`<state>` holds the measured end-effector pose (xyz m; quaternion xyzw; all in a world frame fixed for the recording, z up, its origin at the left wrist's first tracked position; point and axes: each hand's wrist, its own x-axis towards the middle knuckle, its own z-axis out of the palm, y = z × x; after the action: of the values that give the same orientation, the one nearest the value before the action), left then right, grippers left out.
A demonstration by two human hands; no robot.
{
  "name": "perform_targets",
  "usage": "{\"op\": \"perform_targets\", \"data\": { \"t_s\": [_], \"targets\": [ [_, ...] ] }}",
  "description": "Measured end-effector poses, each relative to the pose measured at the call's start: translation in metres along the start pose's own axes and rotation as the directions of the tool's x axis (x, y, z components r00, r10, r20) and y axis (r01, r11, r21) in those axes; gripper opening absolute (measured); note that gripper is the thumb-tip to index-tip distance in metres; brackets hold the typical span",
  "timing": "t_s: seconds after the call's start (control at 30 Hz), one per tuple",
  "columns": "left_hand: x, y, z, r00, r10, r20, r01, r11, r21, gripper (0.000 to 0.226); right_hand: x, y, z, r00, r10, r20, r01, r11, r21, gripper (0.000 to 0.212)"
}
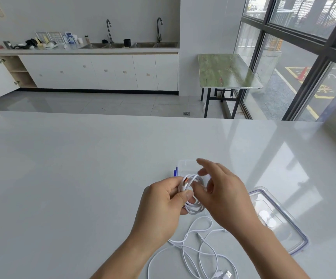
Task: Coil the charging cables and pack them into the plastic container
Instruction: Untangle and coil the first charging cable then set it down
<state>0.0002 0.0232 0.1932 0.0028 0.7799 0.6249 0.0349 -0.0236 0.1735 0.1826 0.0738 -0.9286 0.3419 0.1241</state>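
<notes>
Centre of frame: your left hand (163, 200) grips a coiled white charging cable (195, 208), thumb and fingers curled round the loops, with the orange-tipped plug (185, 181) at the top. Your right hand (223, 196) is just beside the coil, its fingers spread and mostly straight; contact with the cable cannot be told. Behind both hands, the clear plastic container (185, 165) with a blue clip (175, 171) stands on the white table (82, 178). At lower right lies its clear blue-rimmed lid (284, 228). At bottom centre, loose white cables (199, 248) lie uncoiled.
</notes>
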Motion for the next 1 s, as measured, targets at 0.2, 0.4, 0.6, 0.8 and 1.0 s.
{"op": "perform_targets", "data": {
  "t_s": [0.2, 0.4, 0.6, 0.8, 1.0],
  "targets": [
    [0.0, 0.003, -0.001, 1.0, 0.002, 0.031, -0.003, 1.0, 0.011, 0.028, 0.0, -0.006, 0.009, 0.977, 0.19, 0.097, -0.212, 0.917, 0.337, 0.03],
    [-0.001, 0.002, -0.005, 0.996, -0.078, 0.04, 0.083, 0.989, -0.119, 0.026, -0.004, -0.009, 0.003, 0.873, 0.321, 0.368, -0.422, 0.116, 0.899, 0.029],
    [0.002, 0.002, -0.009, 0.993, -0.1, 0.06, 0.11, 0.974, -0.197, 0.022, -0.007, -0.006, -0.002, 0.904, 0.29, 0.313, -0.356, 0.108, 0.928, 0.052],
    [0.003, 0.002, -0.008, 0.989, -0.127, 0.071, 0.142, 0.948, -0.284, 0.02, -0.005, 0.001, -0.007, 0.873, 0.403, 0.275, -0.3, -0.001, 0.954, 0.024],
    [0.003, 0.003, -0.012, 0.994, -0.111, -0.016, 0.1, 0.941, -0.323, 0.021, -0.004, 0.007, -0.004, 0.85, 0.468, 0.243, -0.302, 0.056, 0.952, 0.006]
  ]
}}
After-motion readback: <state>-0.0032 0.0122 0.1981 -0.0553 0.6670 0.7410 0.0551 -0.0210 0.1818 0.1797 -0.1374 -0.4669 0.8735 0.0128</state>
